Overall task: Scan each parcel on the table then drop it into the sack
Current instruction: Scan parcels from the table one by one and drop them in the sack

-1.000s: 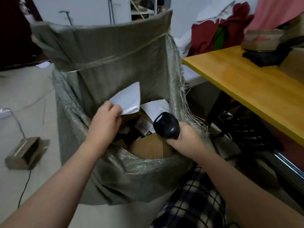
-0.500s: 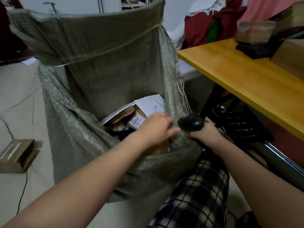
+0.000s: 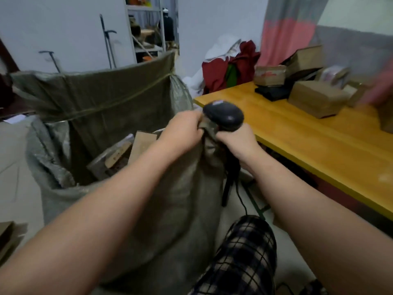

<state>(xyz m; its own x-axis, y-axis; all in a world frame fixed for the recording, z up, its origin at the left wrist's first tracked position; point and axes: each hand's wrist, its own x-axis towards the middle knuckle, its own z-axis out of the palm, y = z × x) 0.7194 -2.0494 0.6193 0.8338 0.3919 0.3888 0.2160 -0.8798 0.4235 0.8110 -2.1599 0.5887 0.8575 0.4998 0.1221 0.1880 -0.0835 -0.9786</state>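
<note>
Risk 1: left hand (image 3: 182, 133) is clenched on a bunched fold of the sack (image 3: 106, 99) rim, drawn up tight vs the scanner (image 3: 225, 116). A hard tug prob. drags the near wall toward the knee and tips the sack, or shakes the top parcels loose. Risk 2: right hand (image 3: 236, 141) is wrapped round the scanner handle w/ the cloth pressed against it. Can't tell if its fingers pinch cloth too; if so, the scanner could twist or slip out. Its cable (image 3: 240, 196) also drops just beside the sack wall, where it may snag. Risk 3: w/ neither hand free, no parcel can be picked up til the rim is let go. Contents: the sack holds several cardboard parcels (image 3: 142, 143) piled at angles in the lower part, plus smth pale behind them; count unclear, blurred. Items left to scan sit on the tabletop (image 3: 297, 145), far right, well apart from both hands: a brown box (image 3: 314, 99), a flat black one (image 3: 272, 91) beside it, a box w/ red print (image 3: 270, 74) just behind that, and more beyond, too blurred to tell.
</note>
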